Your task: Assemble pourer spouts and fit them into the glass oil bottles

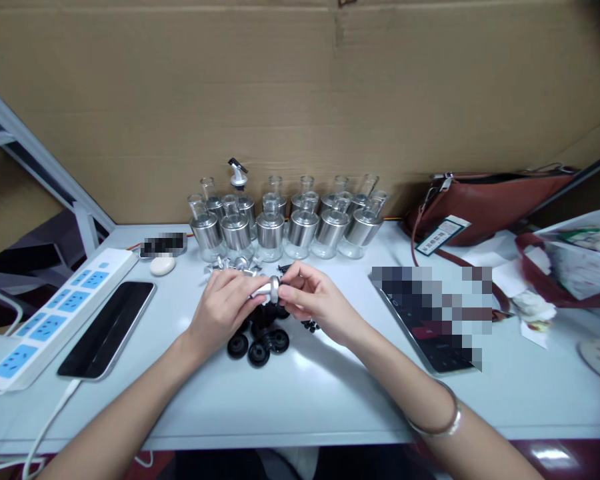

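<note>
Between my two hands is a silver pourer spout (267,289) with a wide round collar. My left hand (221,301) is closed around its narrow end. At the collar, the fingers of my right hand (314,299) pinch its other side; whether they also hold a small part is hidden. Under my hands lies a pile of black round stoppers (259,352), and more silver spout pieces (230,264) lie just behind my left hand. Several glass bottles with steel bands (270,233) stand in two rows behind; one at the back carries a fitted pourer top (238,175).
A white power strip (60,313) and a charging phone (107,330) lie at left, near a white round case (163,265). At right are a dark, partly blurred device (430,327), a brown bag (490,203) and papers. Cardboard (280,100) walls the back.
</note>
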`<state>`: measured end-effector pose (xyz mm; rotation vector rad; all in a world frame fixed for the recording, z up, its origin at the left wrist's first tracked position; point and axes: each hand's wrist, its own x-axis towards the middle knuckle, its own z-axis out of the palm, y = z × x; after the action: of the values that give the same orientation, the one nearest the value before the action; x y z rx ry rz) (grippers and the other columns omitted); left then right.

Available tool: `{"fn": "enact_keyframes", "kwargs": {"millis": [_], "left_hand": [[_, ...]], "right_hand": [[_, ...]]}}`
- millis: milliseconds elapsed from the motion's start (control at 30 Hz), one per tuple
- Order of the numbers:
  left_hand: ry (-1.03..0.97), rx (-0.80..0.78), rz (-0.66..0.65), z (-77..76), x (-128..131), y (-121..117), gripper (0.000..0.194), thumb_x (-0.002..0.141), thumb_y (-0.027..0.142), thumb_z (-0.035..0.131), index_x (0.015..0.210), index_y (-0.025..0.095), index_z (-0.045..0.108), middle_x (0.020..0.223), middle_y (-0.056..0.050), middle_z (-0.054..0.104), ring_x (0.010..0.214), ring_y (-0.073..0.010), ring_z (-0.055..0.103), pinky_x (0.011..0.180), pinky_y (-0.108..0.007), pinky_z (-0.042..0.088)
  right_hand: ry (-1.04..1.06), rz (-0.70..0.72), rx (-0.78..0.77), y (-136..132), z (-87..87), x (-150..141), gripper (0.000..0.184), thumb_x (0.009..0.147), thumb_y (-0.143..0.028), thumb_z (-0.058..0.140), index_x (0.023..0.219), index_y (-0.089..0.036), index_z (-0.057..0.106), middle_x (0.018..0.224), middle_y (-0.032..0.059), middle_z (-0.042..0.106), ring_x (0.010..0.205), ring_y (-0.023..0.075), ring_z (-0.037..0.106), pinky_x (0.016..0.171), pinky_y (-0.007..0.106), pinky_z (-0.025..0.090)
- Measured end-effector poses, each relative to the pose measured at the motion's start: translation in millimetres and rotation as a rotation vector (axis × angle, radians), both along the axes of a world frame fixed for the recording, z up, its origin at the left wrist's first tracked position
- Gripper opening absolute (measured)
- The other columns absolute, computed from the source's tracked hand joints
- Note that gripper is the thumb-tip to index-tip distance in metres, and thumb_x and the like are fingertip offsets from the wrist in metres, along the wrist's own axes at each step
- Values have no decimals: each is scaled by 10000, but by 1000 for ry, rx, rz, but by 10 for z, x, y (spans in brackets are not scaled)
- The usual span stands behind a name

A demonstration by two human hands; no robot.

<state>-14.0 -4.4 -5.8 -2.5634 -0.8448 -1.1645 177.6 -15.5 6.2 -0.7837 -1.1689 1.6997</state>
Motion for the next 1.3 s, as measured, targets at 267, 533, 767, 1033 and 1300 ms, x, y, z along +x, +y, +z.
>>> {"fn": "enact_keyframes", "kwargs": {"millis": [267,533,767,1033,1300], "left_hand": [[-50,-174,-12,13,20,10,305,1008,350,351,841,167,528,725,-22,575,690,-159,483,645,-275,388],[1,58,69,2,90,-75,216,995,291,417,867,165,536,757,-24,639,723,-170,505,667,-295,338],[11,86,55,-16,39,-61,133,967,286,484,927,193,569,813,-29,687,772,-195,526,727,-336,352],[77,-137,-84,119,-43,26,380,1008,368,331,780,184,573,653,-14,601,678,-183,458,650,-330,281],[81,-541,-200,231,-91,83,527,997,501,271,683,176,542,634,5,551,679,-164,441,675,-318,284]], "right_hand": [[-113,-63,152,-19,-7,-23,295,688,-338,763,848,-188,567,732,-40,540,536,58,459,462,200,352],[-162,-22,62,-54,-16,-68,388,778,-548,633,827,-202,466,555,-91,497,407,50,426,385,183,265],[-31,53,0,-27,2,-55,389,750,-514,682,779,-192,464,525,-109,461,401,25,348,404,184,211],[44,-39,-173,-96,71,-98,401,637,-388,799,666,-184,455,501,-91,491,428,29,359,419,179,182],[71,-153,-212,-192,102,-215,382,630,-310,748,605,-201,383,420,-121,387,387,26,278,408,186,130]]}}
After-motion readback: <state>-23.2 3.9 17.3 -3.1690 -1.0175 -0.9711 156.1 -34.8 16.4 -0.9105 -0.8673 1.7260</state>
